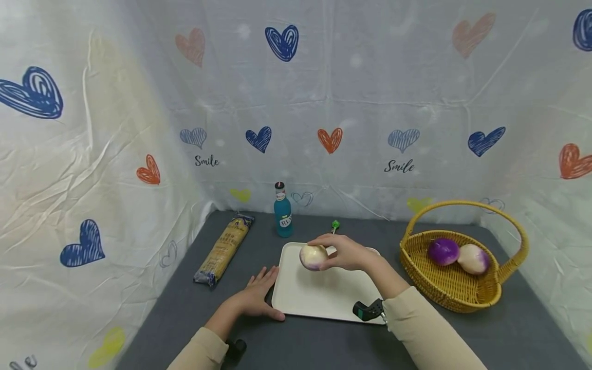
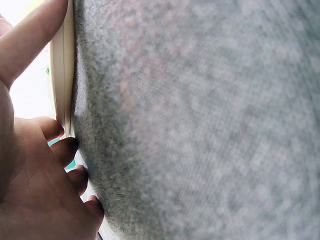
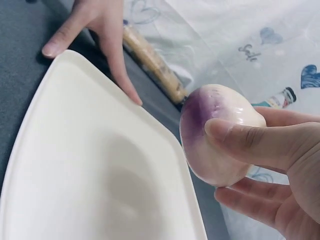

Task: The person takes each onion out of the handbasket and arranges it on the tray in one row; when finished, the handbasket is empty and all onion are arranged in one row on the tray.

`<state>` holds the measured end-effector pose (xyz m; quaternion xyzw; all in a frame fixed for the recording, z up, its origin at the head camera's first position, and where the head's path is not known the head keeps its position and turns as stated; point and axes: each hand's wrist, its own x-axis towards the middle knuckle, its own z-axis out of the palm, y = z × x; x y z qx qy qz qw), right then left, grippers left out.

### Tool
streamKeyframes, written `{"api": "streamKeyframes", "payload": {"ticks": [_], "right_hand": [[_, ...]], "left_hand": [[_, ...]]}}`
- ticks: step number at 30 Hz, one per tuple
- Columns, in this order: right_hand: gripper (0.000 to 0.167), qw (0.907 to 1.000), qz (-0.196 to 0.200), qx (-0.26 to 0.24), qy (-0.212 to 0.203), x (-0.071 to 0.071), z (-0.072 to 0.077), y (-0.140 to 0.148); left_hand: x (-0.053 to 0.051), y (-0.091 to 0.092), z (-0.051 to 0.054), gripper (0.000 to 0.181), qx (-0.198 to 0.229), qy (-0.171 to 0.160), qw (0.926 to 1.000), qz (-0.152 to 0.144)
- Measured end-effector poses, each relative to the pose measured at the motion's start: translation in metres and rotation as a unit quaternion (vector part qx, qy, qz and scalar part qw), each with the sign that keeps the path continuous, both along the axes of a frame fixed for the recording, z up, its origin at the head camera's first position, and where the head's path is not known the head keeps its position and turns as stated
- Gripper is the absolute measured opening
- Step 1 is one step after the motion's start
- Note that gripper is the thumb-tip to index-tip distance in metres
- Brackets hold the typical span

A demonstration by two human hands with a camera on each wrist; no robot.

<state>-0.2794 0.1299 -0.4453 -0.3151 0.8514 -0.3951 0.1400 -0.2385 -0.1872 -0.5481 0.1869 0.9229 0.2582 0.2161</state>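
Note:
My right hand [image 1: 344, 253] pinches a white-and-purple turnip [image 1: 313, 257] between thumb and fingers, above the left part of a white tray [image 1: 324, 295]. In the right wrist view the turnip [image 3: 215, 135] shows its purple patch beside the thumb, and its shadow falls on the tray [image 3: 65, 165]. My left hand [image 1: 254, 297] lies at the tray's left edge with fingers spread, thumb near the front left corner. The left wrist view has the left hand [image 2: 40, 175] beside the tray's rim [image 2: 62, 75], close over the grey tabletop.
A yellow wicker basket [image 1: 427, 277] on the right holds a purple vegetable [image 1: 444, 252] and another white-and-purple turnip [image 1: 474, 259]. A blue bottle [image 1: 283, 213] stands behind the tray. Left lies a pack of noodles [image 1: 225, 249]; a small green-topped item [image 1: 335, 224] is behind the right hand.

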Motion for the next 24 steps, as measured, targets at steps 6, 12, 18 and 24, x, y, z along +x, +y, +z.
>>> {"api": "streamKeyframes", "payload": {"ticks": [6,12,18,24], "right_hand": [[0.061,1.0,0.006,0.002,-0.007,-0.001,-0.008,-0.013],[0.06,1.0,0.005,0.008,-0.003,-0.004,-0.023,-0.026],[0.06,1.0,0.004,0.006,0.006,-0.005,-0.032,-0.036],[0.06,0.9999,0.007,0.003,0.011,-0.007,-0.039,-0.045]], "left_hand": [[0.001,0.0,0.0,0.137,0.004,0.002,1.0,-0.003],[0.001,-0.001,0.001,0.138,0.005,0.006,0.9999,-0.006],[0.005,0.002,0.013,0.133,0.0,-0.001,0.9999,-0.014],[0.01,0.003,0.022,0.131,0.001,-0.003,0.9999,-0.014]]}}
